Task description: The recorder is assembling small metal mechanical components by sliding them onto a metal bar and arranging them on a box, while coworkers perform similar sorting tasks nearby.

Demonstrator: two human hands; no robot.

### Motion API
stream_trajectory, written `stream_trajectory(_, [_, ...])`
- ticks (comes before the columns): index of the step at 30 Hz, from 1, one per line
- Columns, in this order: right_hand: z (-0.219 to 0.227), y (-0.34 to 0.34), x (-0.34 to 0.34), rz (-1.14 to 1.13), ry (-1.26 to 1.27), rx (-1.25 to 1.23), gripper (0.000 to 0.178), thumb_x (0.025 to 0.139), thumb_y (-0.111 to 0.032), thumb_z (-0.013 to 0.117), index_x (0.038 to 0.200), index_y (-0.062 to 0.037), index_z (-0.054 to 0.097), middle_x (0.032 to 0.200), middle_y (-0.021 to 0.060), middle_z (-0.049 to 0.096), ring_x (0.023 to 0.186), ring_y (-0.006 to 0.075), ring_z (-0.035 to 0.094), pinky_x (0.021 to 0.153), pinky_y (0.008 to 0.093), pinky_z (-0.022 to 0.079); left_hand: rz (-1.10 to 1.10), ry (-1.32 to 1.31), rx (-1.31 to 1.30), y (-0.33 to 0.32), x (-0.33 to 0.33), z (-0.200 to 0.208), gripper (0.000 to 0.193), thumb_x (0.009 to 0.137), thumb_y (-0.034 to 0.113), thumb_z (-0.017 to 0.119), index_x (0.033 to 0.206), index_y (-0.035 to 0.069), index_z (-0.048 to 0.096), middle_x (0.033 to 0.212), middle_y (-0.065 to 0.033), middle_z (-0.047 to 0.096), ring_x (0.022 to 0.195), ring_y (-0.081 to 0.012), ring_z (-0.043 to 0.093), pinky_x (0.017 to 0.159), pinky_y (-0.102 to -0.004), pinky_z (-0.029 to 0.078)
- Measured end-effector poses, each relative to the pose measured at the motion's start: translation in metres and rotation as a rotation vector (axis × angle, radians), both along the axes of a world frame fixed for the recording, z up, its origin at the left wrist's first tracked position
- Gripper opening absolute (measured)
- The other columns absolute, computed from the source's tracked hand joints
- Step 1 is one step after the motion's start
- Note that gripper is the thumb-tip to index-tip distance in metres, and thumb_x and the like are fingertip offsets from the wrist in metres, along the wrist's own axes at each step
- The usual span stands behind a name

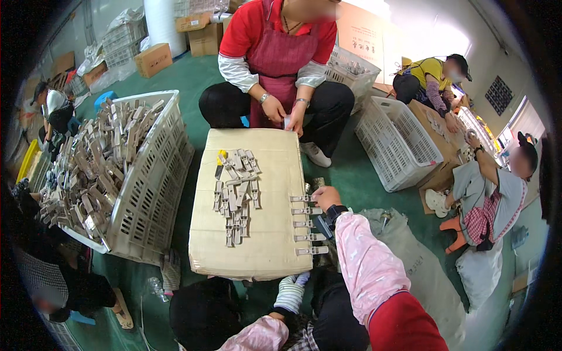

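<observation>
My right hand point(326, 199) reaches over the right edge of a cardboard-topped work surface point(266, 158), fingers closed on the outer end of the farthest metal clip point(301, 198) in a row. Nearer to me along that edge, more metal clips point(308, 237) lie side by side with their ends sticking out past it. A loose cluster of metal clips point(232, 199) covers the left middle of the cardboard, beside a small yellow-and-black tool point(220, 159). Below the near edge, my left hand point(288, 295) wears a striped glove; its fingers are partly hidden.
A white crate point(149, 193) heaped with metal clips stands at the left. Across from me sits a person in a red apron point(281, 64), hands together at the far edge. A large plastic sack point(413, 263) lies at the right; another white crate point(398, 146) stands behind it.
</observation>
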State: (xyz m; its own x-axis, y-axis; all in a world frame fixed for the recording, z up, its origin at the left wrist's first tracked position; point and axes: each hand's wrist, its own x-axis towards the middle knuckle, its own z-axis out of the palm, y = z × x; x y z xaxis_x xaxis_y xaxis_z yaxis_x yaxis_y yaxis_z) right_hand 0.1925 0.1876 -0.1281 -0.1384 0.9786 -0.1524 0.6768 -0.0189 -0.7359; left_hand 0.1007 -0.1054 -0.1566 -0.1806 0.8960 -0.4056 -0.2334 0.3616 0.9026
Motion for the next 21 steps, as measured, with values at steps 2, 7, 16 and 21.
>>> stream_trajectory(2, [-0.003,-0.002,-0.004,0.005,-0.021,0.046,0.008,0.077,-0.003,0.064,0.082,0.0034,0.067,0.077,0.0111,0.066,0.066,0.0192,0.064,0.058,0.0309,0.056,0.002,0.008,-0.002,-0.001,-0.001,0.001,0.034,0.088,0.029,0.062,0.108,0.001,0.064,0.102,-0.0138,0.067,0.092,-0.0227,0.061,0.086,-0.0331,0.044])
stream_trajectory(7, [0.006,-0.003,0.000,-0.006,-0.060,0.152,0.016,0.073,-0.010,0.064,0.087,-0.0047,0.069,0.087,0.0156,0.067,0.082,0.0282,0.064,0.075,0.0359,0.050,-0.034,0.028,-0.058,0.001,0.002,0.001,0.036,0.087,0.030,0.062,0.109,0.002,0.063,0.105,-0.0143,0.066,0.095,-0.0237,0.060,0.088,-0.0334,0.043])
stream_trajectory(16, [0.053,-0.048,-0.110,0.687,0.028,0.636,0.032,0.077,0.002,0.047,0.104,-0.0038,0.063,0.114,0.0124,0.059,0.109,0.0314,0.051,0.096,0.0388,0.039,-0.059,0.063,-0.078,-0.001,-0.004,0.003,0.037,0.087,0.030,0.062,0.110,0.001,0.063,0.105,-0.0136,0.066,0.095,-0.0228,0.060,0.087,-0.0339,0.043])
stream_trajectory(21, [0.047,-0.054,-0.117,0.798,-0.179,0.684,0.035,0.078,0.002,0.046,0.109,-0.0061,0.061,0.115,0.0099,0.058,0.108,0.0287,0.051,0.094,0.0375,0.039,-0.099,0.050,-0.082,0.004,-0.005,0.018,0.040,0.088,0.033,0.061,0.112,0.001,0.062,0.109,-0.0171,0.064,0.100,-0.0283,0.059,0.090,-0.0346,0.042])
